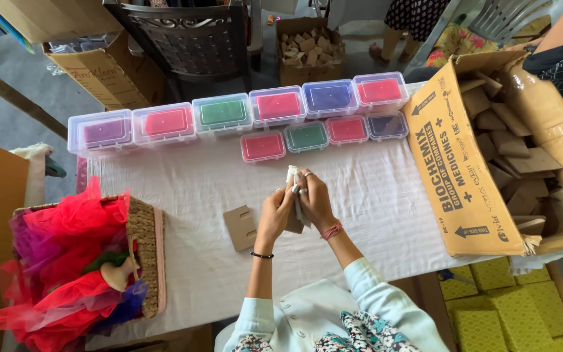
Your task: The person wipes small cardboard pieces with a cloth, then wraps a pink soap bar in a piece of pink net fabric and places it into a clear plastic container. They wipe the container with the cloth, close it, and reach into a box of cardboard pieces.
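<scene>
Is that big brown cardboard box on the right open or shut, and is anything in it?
Open. The big brown cardboard box lies with its flaps apart, and flat brown cardboard pieces are piled inside, nearly filling it.

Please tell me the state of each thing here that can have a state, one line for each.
Left hand: closed on the cardboard piece.
Right hand: closed on the white strip.
Cardboard piece: held above the table.
White strip: held upright.
Flat cardboard: lying on the tablecloth, untouched.
Plastic boxes: lids shut.
Big carton: open, full of cardboard pieces.
Basket: full of coloured net.
</scene>
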